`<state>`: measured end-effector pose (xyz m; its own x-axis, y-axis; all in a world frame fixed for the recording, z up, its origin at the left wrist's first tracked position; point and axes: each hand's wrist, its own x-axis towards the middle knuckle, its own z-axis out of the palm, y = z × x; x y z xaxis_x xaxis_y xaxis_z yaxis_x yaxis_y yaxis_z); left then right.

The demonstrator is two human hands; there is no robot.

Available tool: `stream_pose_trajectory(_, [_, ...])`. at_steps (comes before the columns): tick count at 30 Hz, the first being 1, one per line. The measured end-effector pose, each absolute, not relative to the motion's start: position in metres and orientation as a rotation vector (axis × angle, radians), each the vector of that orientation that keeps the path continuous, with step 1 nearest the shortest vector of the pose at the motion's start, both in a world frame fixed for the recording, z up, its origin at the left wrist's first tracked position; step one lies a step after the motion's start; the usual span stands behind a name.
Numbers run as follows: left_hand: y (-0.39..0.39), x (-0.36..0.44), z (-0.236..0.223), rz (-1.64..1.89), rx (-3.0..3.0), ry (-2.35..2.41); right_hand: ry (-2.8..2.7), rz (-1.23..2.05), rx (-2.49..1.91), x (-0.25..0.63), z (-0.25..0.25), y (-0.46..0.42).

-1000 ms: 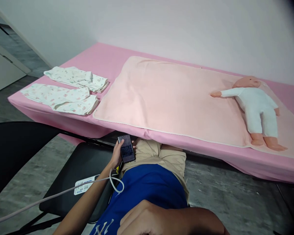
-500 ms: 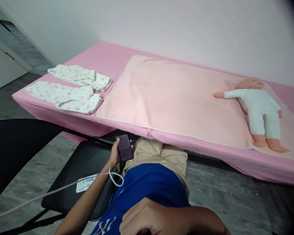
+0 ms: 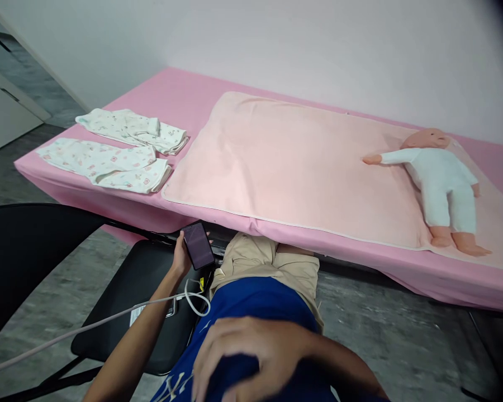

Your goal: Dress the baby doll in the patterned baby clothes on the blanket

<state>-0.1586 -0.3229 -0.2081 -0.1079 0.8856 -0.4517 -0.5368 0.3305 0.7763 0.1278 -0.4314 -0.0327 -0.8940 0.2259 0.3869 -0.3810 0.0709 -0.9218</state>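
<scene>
My left hand (image 3: 181, 255) grips a dark phone (image 3: 198, 245) with its screen up, held over the seat of a black chair (image 3: 129, 290) beside my left leg. My right hand (image 3: 247, 349) hovers low in front of my blue shirt with its fingers spread and curved downward, holding nothing. A white cable (image 3: 109, 319) loops across my left forearm. A baby doll (image 3: 440, 181) in a pale suit lies on its back at the right end of a light pink blanket (image 3: 293, 167) on the pink-covered table (image 3: 176, 100).
Two folded patterned baby garments (image 3: 109, 164) (image 3: 134, 128) lie at the table's left end. A second black chair's back (image 3: 29, 251) stands at my left. A white-labelled item (image 3: 137, 314) rests on the chair seat. Grey floor runs under the table.
My left hand has moved the phone leftward and tilted it over the chair seat. My right hand has opened from a loose fist, fingers spreading over my shirt.
</scene>
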Motion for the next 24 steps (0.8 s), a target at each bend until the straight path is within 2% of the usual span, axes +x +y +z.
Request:
stream_pose_trajectory(3, [-0.320, -0.144, -0.198, 1.202, 0.443, 1.076, -1.833, 1.966, -0.457, 0.141, -0.072, -0.401])
stream_pose_trajectory(6, [-0.318, -0.121, -0.192, 1.125, 0.462, 1.029, -1.651, 1.579, -1.256, 0.147, -0.131, -0.373])
stream_pose_trajectory(7, [-0.317, -0.113, -0.191, 1.099, 0.467, 1.017, -1.619, 1.496, -1.376, 0.146, -0.149, -0.367])
stream_pose_trajectory(11, [-0.315, -0.081, -0.190, 1.081, 0.511, 0.997, -1.559, 1.563, -1.342, 0.135, -0.192, -0.351])
stream_pose_trajectory(16, [-0.312, -0.055, -0.190, 1.163, 0.589, 0.963, -1.270, 1.779, -1.073, 0.123, -0.195, -0.349])
stream_pose_trajectory(24, [-0.319, -0.052, -0.187, 1.123, 0.642, 0.982, -1.237, 1.757, -1.032, 0.126, -0.202, -0.353])
